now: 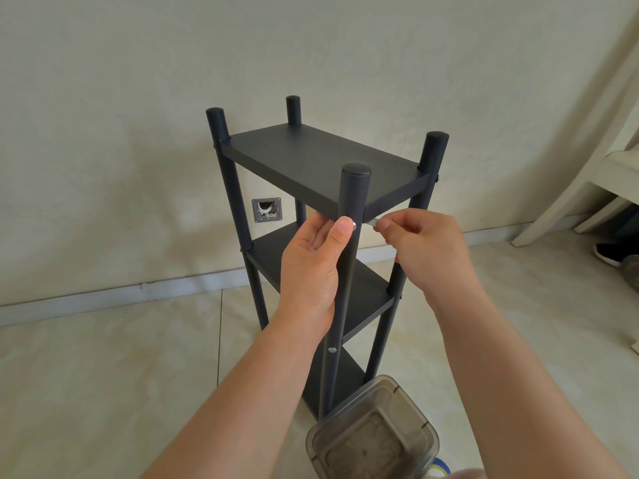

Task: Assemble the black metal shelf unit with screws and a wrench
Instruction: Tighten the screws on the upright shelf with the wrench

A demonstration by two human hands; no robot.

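The black metal shelf unit [311, 157] stands upright on the floor with three shelves and four round posts. My left hand [313, 261] wraps the near front post [353, 188] just under the top shelf, thumb beside a silver screw head [354, 225]. My right hand [425, 250] pinches a small silver wrench [374, 222] right of that post, level with the screw. A second screw [332, 349] shows lower on the same post.
A clear plastic container [371, 437] sits on the tiled floor at the shelf's foot, close to me. An open wall socket box [267, 209] is behind the shelf. White chair legs [567, 198] and a dark shoe [610, 254] are at the right.
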